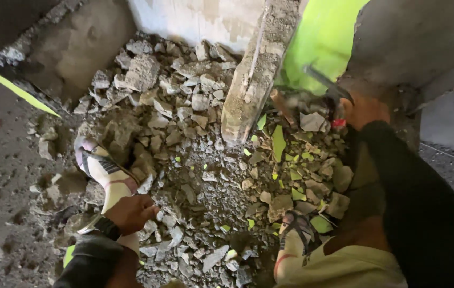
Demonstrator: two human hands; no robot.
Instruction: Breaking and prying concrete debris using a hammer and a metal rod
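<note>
My right hand is closed around a dark metal tool, which is blurred with motion and has a small red part below it. The tool sits beside a leaning concrete post, over a heap of broken concrete rubble. A brownish wooden piece, also blurred, lies near the tool head. My left hand rests with curled fingers on my left shin in its white sock and holds nothing. A dark watch is on that wrist.
My left foot and right foot stand in sandals on the rubble. Bright green sheet shows behind the post, with green shards among the stones. A grey wall rises at right and pitted concrete floor lies at left.
</note>
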